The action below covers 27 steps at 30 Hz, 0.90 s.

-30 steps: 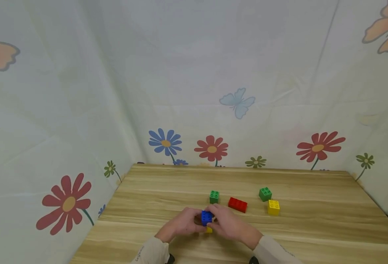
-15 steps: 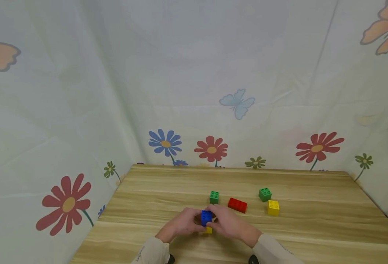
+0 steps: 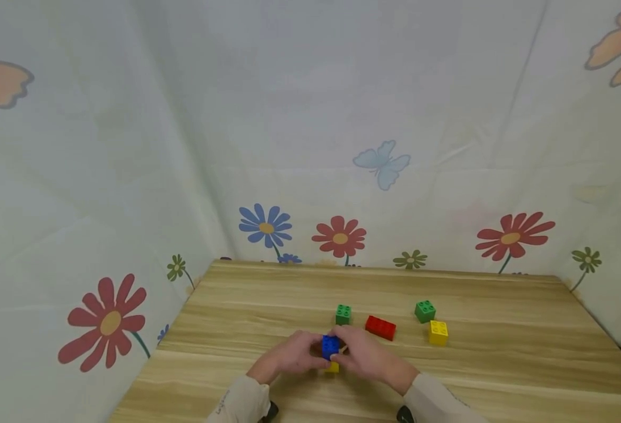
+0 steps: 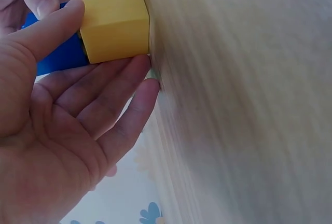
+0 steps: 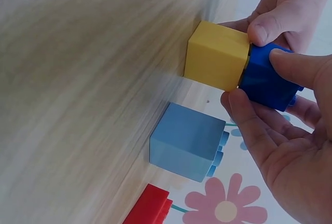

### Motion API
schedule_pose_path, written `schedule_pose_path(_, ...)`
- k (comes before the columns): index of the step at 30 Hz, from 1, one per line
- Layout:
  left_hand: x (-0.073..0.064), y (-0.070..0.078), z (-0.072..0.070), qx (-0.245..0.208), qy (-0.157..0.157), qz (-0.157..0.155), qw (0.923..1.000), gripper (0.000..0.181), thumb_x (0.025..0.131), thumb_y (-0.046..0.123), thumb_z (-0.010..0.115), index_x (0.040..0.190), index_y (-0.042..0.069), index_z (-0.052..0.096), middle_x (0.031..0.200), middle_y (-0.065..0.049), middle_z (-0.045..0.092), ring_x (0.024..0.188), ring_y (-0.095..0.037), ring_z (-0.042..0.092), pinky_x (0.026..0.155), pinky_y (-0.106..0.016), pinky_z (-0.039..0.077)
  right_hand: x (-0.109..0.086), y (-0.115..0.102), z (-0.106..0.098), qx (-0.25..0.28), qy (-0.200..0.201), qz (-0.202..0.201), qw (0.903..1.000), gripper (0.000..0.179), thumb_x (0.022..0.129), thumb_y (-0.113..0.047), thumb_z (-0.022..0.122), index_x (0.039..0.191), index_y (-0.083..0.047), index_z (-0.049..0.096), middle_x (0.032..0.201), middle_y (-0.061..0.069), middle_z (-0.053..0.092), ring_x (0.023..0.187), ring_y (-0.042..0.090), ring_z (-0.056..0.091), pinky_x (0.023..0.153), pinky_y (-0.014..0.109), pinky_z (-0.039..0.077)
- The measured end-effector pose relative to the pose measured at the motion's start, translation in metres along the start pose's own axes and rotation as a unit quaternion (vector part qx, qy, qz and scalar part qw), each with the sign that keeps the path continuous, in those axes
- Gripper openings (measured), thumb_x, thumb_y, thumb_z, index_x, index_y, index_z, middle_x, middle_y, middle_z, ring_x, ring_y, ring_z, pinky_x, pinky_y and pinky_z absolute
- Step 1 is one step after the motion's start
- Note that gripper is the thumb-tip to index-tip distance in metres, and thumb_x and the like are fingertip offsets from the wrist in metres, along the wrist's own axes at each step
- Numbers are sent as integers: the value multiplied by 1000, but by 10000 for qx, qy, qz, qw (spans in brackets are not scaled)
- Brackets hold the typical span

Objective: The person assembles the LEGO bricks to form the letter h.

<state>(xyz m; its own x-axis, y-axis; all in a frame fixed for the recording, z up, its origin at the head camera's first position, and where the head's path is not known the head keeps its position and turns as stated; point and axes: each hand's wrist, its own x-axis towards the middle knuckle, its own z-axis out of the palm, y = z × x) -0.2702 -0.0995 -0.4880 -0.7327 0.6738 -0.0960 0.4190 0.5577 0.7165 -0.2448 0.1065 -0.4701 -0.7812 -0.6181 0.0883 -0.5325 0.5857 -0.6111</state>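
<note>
A blue toy building block (image 3: 330,346) sits on top of a yellow block (image 3: 332,367), and the yellow one stands on the wooden table. My right hand (image 3: 365,355) pinches the blue block between thumb and fingers, as the right wrist view shows. From the other side my left hand (image 3: 296,353) holds the pair, its thumb near the seam and its fingers (image 4: 111,92) along the yellow block's side. In the right wrist view, a narrow dark line (image 5: 245,66) runs between the two blocks; whether they are fully pressed together I cannot tell.
Behind the hands stands a green block (image 3: 343,314), with a longer red brick (image 3: 381,328) to its right. Another green block (image 3: 425,311) and a yellow block (image 3: 438,332) stand farther right on the wooden table (image 3: 257,294). A flowered cloth (image 3: 289,117) hangs behind.
Both hands stay on the blue and yellow blocks with hardly any movement. The head view shifts very slightly.
</note>
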Motion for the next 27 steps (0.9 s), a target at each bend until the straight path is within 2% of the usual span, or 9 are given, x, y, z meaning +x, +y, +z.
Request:
schedule_pose_path(5, 0, 1, -1, -114, -60, 4, 9999, 30, 85, 21, 72, 113, 11, 66, 104, 7, 67, 93, -2, 61, 83, -23, 47, 0, -1, 0, -119, -3, 65, 9999, 26, 90, -22, 66, 114, -19, 55, 106, -9, 58, 93, 5, 56, 80, 22, 49)
schedule_pose_path(11, -1, 2, -1, -202, -92, -91, 9997, 29, 85, 20, 72, 112, 10, 66, 104, 7, 67, 93, -2, 61, 82, -23, 47, 0, -4, 0, -57, -42, 154, 9999, 27, 90, -22, 66, 114, -18, 56, 106, -8, 59, 94, 6, 57, 81, 24, 49)
schedule_pose_path(17, -1, 3, -2, -195, -88, -60, 9998, 28, 85, 20, 72, 110, 10, 67, 101, 8, 67, 90, -2, 61, 81, -22, 47, 1, -4, 0, 47, -56, 268, 9996, 27, 90, -22, 67, 115, -18, 56, 107, -8, 60, 94, 7, 57, 81, 26, 50)
schedule_pose_path(27, 0, 0, -2, 47, -64, -42, 10000, 29, 84, 24, 73, 109, 11, 68, 100, 9, 67, 90, -1, 60, 82, -23, 47, 4, -4, -1, 130, -112, 359, 9992, 28, 88, -22, 68, 114, -18, 58, 106, -8, 60, 93, 6, 57, 82, 28, 50)
